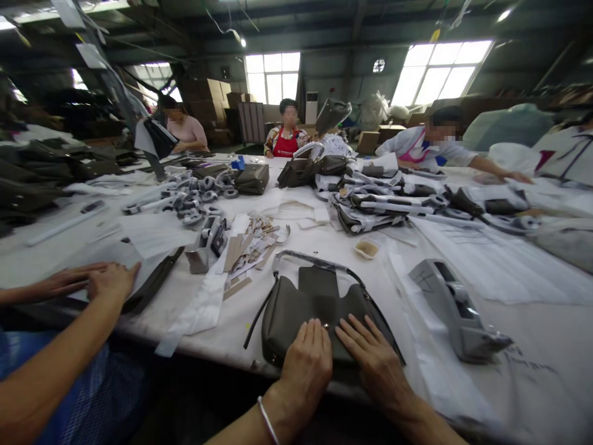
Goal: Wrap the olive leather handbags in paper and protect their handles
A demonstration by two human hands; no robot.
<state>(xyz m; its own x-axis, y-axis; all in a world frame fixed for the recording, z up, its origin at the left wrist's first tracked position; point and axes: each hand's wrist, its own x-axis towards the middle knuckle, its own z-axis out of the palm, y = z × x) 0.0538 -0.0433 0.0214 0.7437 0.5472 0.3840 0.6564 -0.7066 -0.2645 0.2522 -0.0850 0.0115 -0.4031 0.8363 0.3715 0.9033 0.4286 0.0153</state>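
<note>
A dark olive handbag (290, 309) lies at the table's near edge, its wrapped handle (310, 258) arching away from me and its flap (319, 282) extending up inside the handle. On the bag's front, left of a small metal stud, my left hand (308, 355) rests flat with fingers together. My right hand (373, 355) lies flat to the right of the stud, fingers stretched and slightly spread. Neither hand grips anything. A thin dark strap (258, 318) hangs off the bag's left side.
Right of the bag stands a grey tape dispenser (456, 309); another dispenser (204, 247) is left, beside paper scraps (252, 241). A small tub (366, 248) sits behind the bag. Wrapped bags (384, 201) are piled farther back. A co-worker's hands (104, 281) press paper at left; others work across the table.
</note>
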